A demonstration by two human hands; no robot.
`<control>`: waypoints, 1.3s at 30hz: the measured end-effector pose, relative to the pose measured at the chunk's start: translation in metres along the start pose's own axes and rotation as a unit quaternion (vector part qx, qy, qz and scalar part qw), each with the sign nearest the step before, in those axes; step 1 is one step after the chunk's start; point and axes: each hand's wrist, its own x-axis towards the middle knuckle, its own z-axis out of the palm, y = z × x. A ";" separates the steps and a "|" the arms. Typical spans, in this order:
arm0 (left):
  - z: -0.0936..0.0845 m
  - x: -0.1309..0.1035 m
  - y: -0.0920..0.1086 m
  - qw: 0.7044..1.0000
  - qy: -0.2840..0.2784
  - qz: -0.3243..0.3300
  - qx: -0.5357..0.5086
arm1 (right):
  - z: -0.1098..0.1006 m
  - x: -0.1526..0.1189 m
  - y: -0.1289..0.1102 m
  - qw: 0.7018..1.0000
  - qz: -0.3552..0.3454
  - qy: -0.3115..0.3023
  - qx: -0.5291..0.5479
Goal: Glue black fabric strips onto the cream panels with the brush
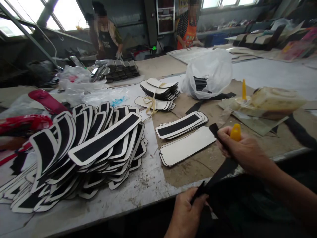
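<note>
My left hand (187, 211), low at the table's front edge, is closed on a black fabric-like strip (223, 172). My right hand (244, 150) is closed too, over the mat's right part, with a dark strip end sticking out past the fingers. A rounded yellow handle (235, 132) rises from the same grip; its working end is hidden. Just left of this hand lies a stack of plain white curved pieces (187, 145). Behind it is a small stack of white pieces with black centres (179, 125).
A large heap of black-and-white pieces (106, 140) covers the left. Tied bundles (158, 89) and a plastic bag (210, 71) stand behind. At right is a glue-stained container (277, 102) beside an upright yellow stick (244, 90). Two people (107, 39) work across the room.
</note>
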 end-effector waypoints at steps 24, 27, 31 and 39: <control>-0.081 0.053 0.053 0.962 0.268 -0.057 0.004 | 0.108 0.076 -0.017 0.773 -0.265 -0.417 -0.398; -0.081 0.056 0.053 0.961 0.269 -0.058 0.017 | 0.109 0.076 -0.017 0.768 -0.264 -0.418 -0.406; -0.082 0.061 0.054 0.962 0.266 -0.044 0.041 | 0.111 0.076 -0.018 0.765 -0.274 -0.416 -0.409; -0.084 0.067 0.051 0.962 0.261 -0.010 0.077 | 0.106 0.073 -0.025 0.763 -0.258 -0.408 -0.430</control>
